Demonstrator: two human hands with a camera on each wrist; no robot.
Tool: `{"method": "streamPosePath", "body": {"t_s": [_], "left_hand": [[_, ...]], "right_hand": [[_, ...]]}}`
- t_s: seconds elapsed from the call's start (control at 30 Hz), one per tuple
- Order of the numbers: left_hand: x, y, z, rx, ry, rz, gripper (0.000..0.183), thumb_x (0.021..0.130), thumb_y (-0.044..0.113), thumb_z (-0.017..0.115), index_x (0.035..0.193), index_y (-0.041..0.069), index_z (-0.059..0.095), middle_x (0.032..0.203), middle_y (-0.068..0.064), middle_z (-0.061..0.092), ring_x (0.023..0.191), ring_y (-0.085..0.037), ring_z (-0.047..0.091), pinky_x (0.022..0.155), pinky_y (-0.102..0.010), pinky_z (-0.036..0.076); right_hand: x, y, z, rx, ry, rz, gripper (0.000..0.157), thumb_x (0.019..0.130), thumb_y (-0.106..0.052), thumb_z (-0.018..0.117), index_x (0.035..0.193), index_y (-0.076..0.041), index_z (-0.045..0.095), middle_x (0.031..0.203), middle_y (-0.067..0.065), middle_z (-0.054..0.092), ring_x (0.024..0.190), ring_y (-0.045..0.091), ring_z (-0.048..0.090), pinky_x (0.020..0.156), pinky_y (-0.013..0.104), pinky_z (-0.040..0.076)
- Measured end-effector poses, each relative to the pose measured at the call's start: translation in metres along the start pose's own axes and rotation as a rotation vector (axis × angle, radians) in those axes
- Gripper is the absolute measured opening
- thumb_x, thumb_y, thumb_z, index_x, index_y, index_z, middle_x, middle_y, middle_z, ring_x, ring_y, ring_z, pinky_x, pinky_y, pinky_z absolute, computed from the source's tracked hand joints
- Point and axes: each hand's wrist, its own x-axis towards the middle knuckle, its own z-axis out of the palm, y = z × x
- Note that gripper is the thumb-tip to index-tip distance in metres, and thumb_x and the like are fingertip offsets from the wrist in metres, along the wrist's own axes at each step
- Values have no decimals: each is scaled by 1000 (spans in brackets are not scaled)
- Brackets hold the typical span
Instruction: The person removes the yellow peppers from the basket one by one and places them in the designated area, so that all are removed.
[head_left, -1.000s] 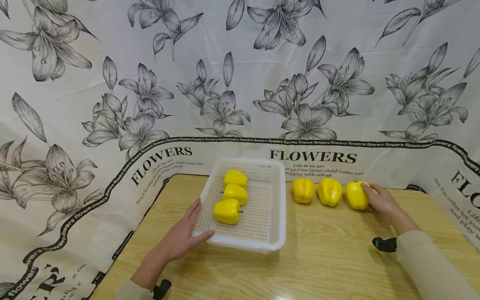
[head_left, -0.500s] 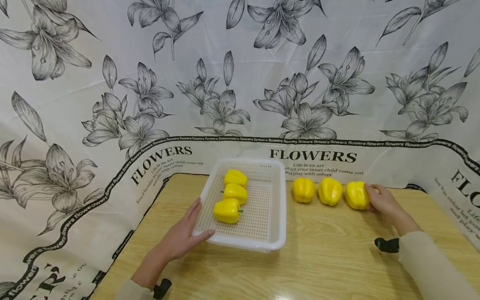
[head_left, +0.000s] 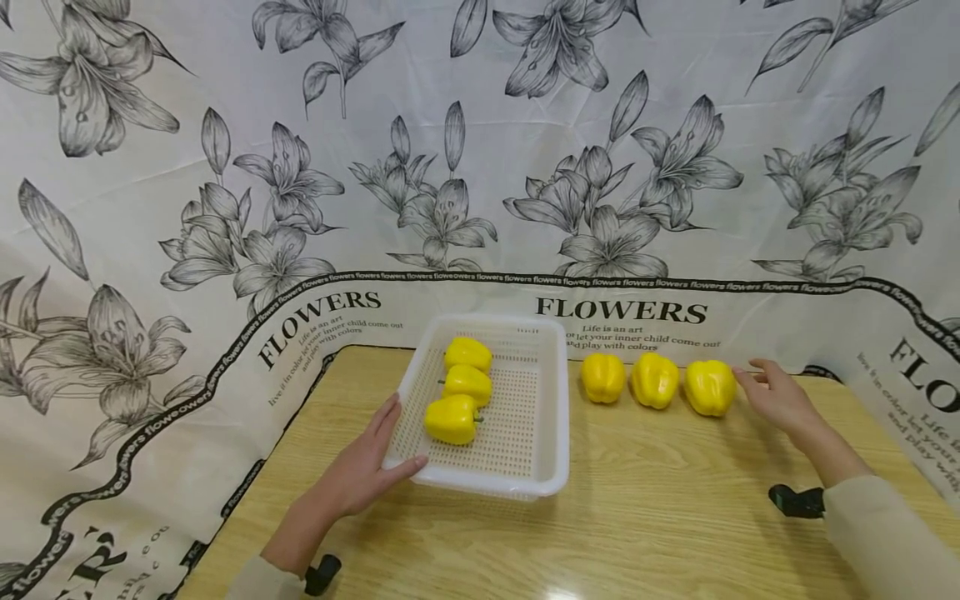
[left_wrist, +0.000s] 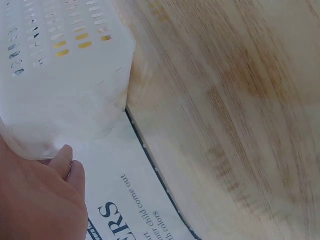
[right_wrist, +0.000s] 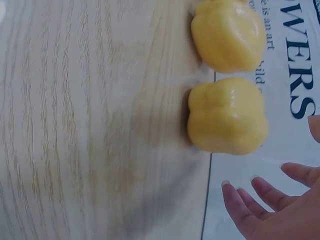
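My left hand (head_left: 358, 467) grips the near left corner of a white plastic basket (head_left: 561, 400), its thumb over the front rim and its fingers along the left side. In the left wrist view, fingertips (left_wrist: 64, 159) show at the rim of the perforated wall. Inside the basket, three yellow bell peppers (head_left: 468, 385) lie in a column on the left. Three more stand in a row on the table to its right: a left one (head_left: 603, 378), a middle one (head_left: 655, 380) and a right one (head_left: 709, 387). My right hand (head_left: 780, 406) is just right of that last pepper, fingers spread and holding nothing.
The wood-grain table (head_left: 637, 517) stretches in front of the basket and peppers. A white floral cloth (head_left: 480, 225) printed with black lettering hangs behind the table and along both sides.
My right hand has let go of the rightmost bell pepper and moved off to the right, leaving it standing in the row. The left hand and basket have stayed put.
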Motion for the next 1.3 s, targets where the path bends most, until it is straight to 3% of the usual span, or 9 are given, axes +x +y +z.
{"method": "streamPosePath", "body": {"t_s": [0.27,0.67,1.0,1.3], "left_hand": [[0,0,1,-8,3,2,103,95,68,57,166,11,9,172,0,2,151,-37,30,117,-58,35],[0,-1,2,-13,-3,-5,102,95,67,57,166,13,8,173,1,1,151,-37,31,116,-59,35],[1,-1,2,-10,5,2,101,95,65,59,166,14,8,173,1,2,151,-36,31,116,-58,36],[1,0,1,-11,-1,2,102,95,67,58,166,13,8,173,1,2,151,-36,30,117,-57,35]], "right_hand": [[-18,-34,4,-18,0,-104,86,108,-54,27,155,16,11,146,51,24,129,67,32,96,73,42],[-33,-80,22,-8,2,-227,74,110,-46,38,156,10,21,148,45,31,130,62,36,97,73,41],[-42,-103,38,39,-17,-322,69,110,-42,42,156,7,27,148,41,35,130,61,40,97,72,44],[-49,-121,55,71,-47,-357,65,109,-37,49,155,6,31,148,38,38,131,59,42,101,69,44]]}}
